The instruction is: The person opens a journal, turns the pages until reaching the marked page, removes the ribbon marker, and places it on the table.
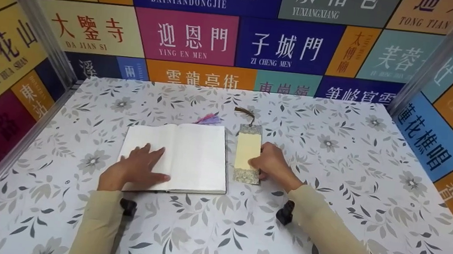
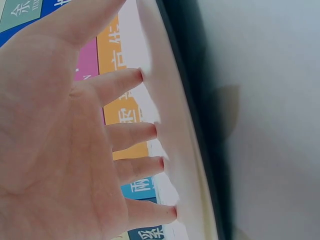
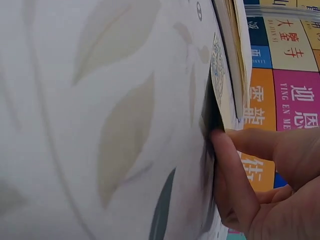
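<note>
An open notebook (image 1: pixel 200 158) with blank white pages lies on the table. My left hand (image 1: pixel 140 168) rests on its left page with the fingers spread; in the left wrist view the fingertips (image 2: pixel 156 131) press on the paper. To the right of the notebook is a bookmark (image 1: pixel 248 150), cream in the middle with patterned grey ends and a dark tassel (image 1: pixel 245 112) at the top. My right hand (image 1: pixel 271 163) pinches its right edge between thumb and fingers. In the right wrist view the near edge of the bookmark (image 3: pixel 218 70) is tilted up off the table.
A pink and purple tassel (image 1: pixel 209 119) sticks out past the notebook's top edge. The table (image 1: pixel 197 242) has a floral cover. Colourful panels with lettering (image 1: pixel 185 36) stand behind it and at both sides, with clear posts (image 1: pixel 423 59) at the back corners.
</note>
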Action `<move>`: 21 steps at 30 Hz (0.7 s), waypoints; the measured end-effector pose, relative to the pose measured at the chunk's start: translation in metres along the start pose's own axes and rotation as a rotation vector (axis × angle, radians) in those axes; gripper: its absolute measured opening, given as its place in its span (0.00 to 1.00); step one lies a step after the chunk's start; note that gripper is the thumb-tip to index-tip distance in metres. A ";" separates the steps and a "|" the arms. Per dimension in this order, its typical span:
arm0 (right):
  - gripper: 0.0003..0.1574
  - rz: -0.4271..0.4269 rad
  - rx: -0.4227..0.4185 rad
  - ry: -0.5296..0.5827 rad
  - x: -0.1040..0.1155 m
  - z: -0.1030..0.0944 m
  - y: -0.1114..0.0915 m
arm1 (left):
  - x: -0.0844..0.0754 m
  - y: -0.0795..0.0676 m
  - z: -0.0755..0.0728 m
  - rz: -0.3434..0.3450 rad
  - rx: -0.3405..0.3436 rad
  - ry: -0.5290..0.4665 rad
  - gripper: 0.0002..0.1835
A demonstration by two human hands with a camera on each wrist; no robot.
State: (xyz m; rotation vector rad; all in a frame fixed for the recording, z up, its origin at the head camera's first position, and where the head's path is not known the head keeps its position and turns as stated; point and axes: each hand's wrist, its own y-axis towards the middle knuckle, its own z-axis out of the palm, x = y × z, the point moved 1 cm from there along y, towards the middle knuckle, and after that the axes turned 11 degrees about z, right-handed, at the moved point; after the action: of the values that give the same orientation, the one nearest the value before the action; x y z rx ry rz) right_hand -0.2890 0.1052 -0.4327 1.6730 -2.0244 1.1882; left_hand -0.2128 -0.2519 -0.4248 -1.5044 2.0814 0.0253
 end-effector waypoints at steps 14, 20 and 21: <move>0.48 -0.029 -0.167 -0.374 0.011 0.005 -0.014 | -0.002 0.000 0.001 0.002 0.015 0.046 0.50; 0.39 -0.111 -0.313 -0.508 0.016 0.015 -0.017 | -0.003 0.000 0.000 0.008 0.019 0.046 0.50; 0.39 -0.118 -0.331 -0.510 0.016 0.016 -0.017 | -0.003 0.001 0.000 0.008 0.020 0.045 0.51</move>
State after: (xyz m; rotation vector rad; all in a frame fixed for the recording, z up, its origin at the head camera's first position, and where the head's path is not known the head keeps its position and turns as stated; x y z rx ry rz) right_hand -0.2739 0.0824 -0.4251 2.0210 -2.1989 0.3740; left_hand -0.2128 -0.2493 -0.4235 -1.4978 2.1169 -0.0266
